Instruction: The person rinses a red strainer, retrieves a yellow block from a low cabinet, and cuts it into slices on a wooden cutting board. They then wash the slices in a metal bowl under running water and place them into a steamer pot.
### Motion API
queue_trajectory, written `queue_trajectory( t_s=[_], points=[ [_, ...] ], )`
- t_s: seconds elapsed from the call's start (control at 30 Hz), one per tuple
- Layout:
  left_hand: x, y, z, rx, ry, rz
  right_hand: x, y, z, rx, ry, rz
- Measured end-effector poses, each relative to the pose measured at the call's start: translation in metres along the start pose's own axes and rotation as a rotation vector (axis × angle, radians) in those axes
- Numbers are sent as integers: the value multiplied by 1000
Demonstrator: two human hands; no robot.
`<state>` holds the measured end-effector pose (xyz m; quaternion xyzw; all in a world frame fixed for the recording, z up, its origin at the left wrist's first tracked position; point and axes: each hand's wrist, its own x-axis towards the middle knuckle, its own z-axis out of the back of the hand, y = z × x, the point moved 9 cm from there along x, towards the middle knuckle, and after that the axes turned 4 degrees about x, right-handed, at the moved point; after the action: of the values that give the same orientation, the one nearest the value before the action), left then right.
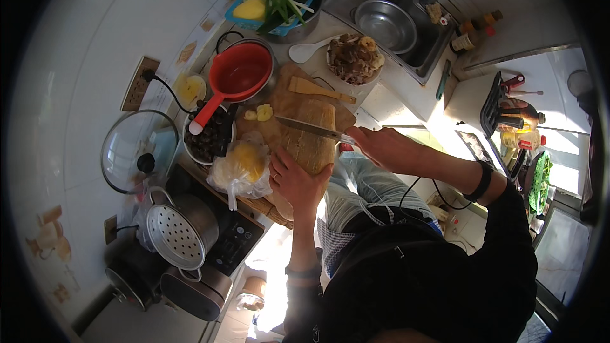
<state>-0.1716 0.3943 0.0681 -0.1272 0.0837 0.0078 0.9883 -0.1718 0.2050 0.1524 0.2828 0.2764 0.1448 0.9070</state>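
Observation:
My right hand (376, 146) is closed round the handle of a kitchen knife (310, 128), whose blade lies across a long, pale brown block of food (312, 150), of a kind I cannot tell. My left hand (300, 178) rests on the block's near end, fingers spread over its side, a ring on one finger. Beneath is a round wooden cutting board (259, 131). Peeled yellowish pieces (259, 113) sit on the board by the knife tip, and a wooden spatula (321, 89) lies at its far side. A knotted clear plastic bag (243, 166) with yellow contents is left of my left hand.
A red ladle (242, 70) rests over a metal pot, beside a bowl of dark pieces (207, 136). Farther off are a plate of chopped food (355, 59), a blue basket of vegetables (274, 5) and a sink holding a metal basin (386, 26). A steamer pot (176, 236) stands at left.

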Motion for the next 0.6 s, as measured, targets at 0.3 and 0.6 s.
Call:
queue_trajectory(
  t_s=[0.3, 0.6],
  points=[
    [0, 0, 1, 8, -14, 2, 0, -2, -2, 4, -37, 18],
    [1, 0, -1, 20, -25, -6, 0, 3, -1, -24, 2, 18]
  ],
)
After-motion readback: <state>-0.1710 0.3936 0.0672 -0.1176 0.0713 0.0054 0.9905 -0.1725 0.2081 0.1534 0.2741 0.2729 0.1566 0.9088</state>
